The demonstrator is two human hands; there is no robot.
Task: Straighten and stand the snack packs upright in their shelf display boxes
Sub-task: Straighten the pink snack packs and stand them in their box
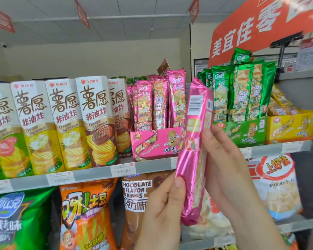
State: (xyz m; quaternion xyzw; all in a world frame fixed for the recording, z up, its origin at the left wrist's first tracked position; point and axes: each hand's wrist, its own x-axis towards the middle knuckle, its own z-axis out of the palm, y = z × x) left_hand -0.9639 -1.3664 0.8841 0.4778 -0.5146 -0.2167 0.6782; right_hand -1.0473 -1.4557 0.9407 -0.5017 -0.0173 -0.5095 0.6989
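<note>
I hold a long pink snack pack (194,141) upright in front of the shelf, its barcode side towards me. My left hand (163,210) grips its lower part, thumb on the left edge. My right hand (222,159) holds its right side, fingers behind the pack. Behind it stands the pink display box (152,145) with several pink packs (159,105) upright inside. To the right, a green display box (242,132) holds several upright green packs (242,91). A yellow display box (293,125) at the far right holds yellow packs (280,103) that lean back.
Tall chip cartons (61,123) fill the shelf to the left of the pink box. The shelf rail (90,175) carries price tags. Large snack bags (85,217) stand on the shelf below. An orange store sign (260,24) hangs above on the right.
</note>
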